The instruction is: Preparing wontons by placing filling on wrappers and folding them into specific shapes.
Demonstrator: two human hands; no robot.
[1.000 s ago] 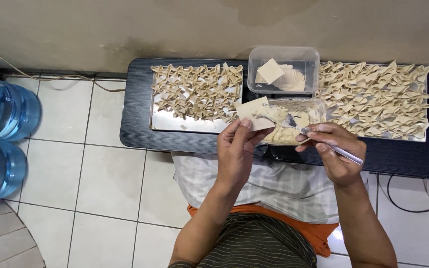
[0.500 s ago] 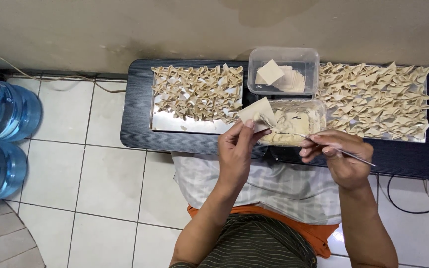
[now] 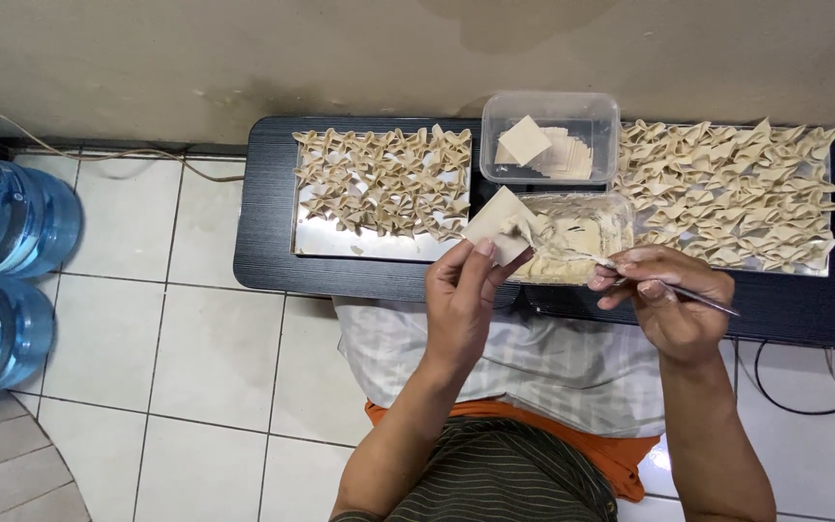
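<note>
Already, two trays of folded dumplings (image 3: 384, 184) are filled on the black surface (image 3: 263, 242). One square wrapper (image 3: 497, 224) is gripped in the left hand (image 3: 461, 300), while filling is spread from a thin utensil (image 3: 688, 295) pinched by the right hand (image 3: 674, 300). Folding remains undone; more wrappers are stacked in the far container (image 3: 550, 135).

- A clear plastic tub (image 3: 550, 135) stands on the low black table against the wall, between the two spreads of folded dumplings — rectangular with rounded corners, holding a stack of pale square wrappers.
- A second clear tub (image 3: 572, 242), just in front of the first and touching it, holds pale filling.
- Two blue translucent water bottles (image 3: 2, 271) stand on the tiled floor at the far left.
- No labels, signs or screens show.
</note>
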